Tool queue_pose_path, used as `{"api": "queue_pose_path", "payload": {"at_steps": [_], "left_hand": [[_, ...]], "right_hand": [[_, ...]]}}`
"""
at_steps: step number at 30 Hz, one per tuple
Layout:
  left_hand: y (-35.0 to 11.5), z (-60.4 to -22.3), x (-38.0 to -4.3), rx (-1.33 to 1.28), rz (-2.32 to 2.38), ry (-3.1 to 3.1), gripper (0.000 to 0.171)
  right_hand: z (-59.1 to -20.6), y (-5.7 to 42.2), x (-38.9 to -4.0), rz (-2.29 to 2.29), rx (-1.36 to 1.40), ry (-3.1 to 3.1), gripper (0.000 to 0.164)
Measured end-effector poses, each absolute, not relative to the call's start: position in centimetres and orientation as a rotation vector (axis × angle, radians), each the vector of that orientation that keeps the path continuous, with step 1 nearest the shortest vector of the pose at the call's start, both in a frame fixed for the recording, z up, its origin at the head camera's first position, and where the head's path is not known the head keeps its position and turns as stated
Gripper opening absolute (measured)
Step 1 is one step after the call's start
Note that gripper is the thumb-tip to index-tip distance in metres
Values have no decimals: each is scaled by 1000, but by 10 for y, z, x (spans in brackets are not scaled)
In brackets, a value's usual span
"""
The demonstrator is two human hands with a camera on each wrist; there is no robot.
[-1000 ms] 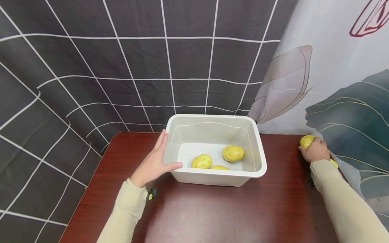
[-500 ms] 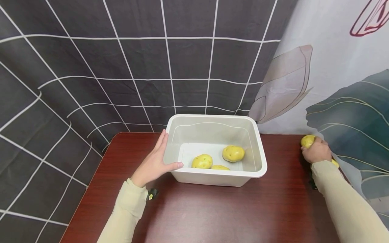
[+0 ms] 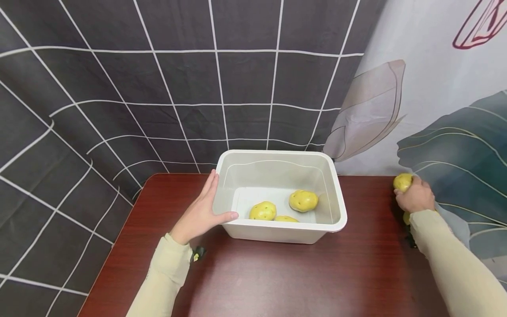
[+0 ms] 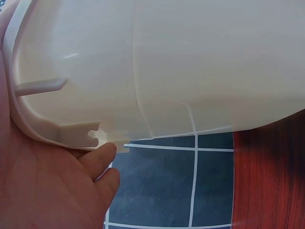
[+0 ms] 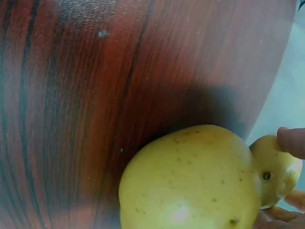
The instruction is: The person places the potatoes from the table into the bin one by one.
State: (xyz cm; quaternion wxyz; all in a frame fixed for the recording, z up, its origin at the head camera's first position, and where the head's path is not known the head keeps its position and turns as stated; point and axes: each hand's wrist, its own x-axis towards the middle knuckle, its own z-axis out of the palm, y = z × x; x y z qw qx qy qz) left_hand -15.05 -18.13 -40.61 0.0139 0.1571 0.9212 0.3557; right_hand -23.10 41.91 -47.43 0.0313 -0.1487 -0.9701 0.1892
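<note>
A white plastic bin (image 3: 277,230) stands on the dark red table, with three yellow potatoes (image 3: 303,200) visible inside. My left hand (image 3: 198,215) holds the bin's near left corner, thumb across the rim. Seen in the left wrist view, two fingers (image 4: 102,164) tuck under that rim against the outer wall. Far right, my right hand (image 3: 416,196) grips a potato (image 3: 403,182) between thumb and fingers. A second, larger-looking potato (image 5: 190,181) lies on the table close to the right wrist camera, partly hidden by the sleeve in the head view.
Beyond the table (image 3: 277,281) hangs a dark cloth (image 3: 249,79) with white grid lines. A pale leaf-patterned cloth (image 3: 376,141) borders the table's right side, right by the right hand.
My right hand has shifted slightly to the right and up with the potato in its grip. More of the potato under the wrist now shows on its left. The left hand and bin stay put.
</note>
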Motion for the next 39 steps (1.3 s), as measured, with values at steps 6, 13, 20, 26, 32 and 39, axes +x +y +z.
{"api": "queue_pose_path", "payload": {"at_steps": [6,13,20,26,32,39], "left_hand": [[-182,-406,-150,497,1113,2873,118],[-181,-406,-149,497,1127,2861,118],[-181,-405,-150,497,1122,2871,118],[-182,-406,-150,496,1127,2861,118],[-182,-406,-151,496,1116,2869,118],[-182,-406,-150,494,1125,2861,118]], "right_hand": [[-468,418,-230,578,-447,-2967,76],[-461,419,-225,593,-404,-2953,77],[-456,421,-220,608,-343,-2939,77],[-452,421,-216,598,-328,-2942,77],[-449,419,-213,590,-310,-2945,76],[-447,415,-208,590,-257,-2937,76]]}}
